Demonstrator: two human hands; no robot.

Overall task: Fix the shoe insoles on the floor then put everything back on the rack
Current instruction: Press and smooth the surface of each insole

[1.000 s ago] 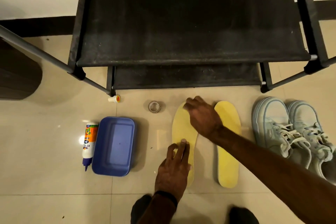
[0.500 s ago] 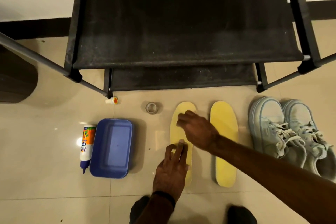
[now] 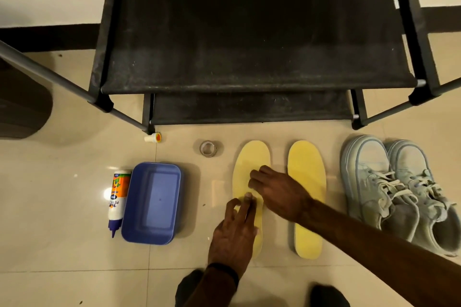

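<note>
Two yellow insoles lie side by side on the tiled floor before the black shoe rack (image 3: 249, 32). My left hand (image 3: 234, 234) presses straight fingers on the middle of the left insole (image 3: 252, 157). My right hand (image 3: 277, 192) reaches across and rests its fingertips on the same insole, just above the left hand's fingers. The right insole (image 3: 308, 197) lies untouched, partly under my right forearm. A pair of pale blue sneakers (image 3: 396, 192) stands to the right of the insoles.
A glue bottle (image 3: 117, 199) lies beside a blue plastic tray (image 3: 152, 203) at left. Its orange-tipped cap (image 3: 153, 137) sits by the rack's foot, with a roll of clear tape (image 3: 208, 148) nearby. A dark object (image 3: 22, 107) stands at far left.
My right hand has slid down the left insole from its toe toward the middle, closing in on my left hand's fingertips. The left hand has stayed in place.
</note>
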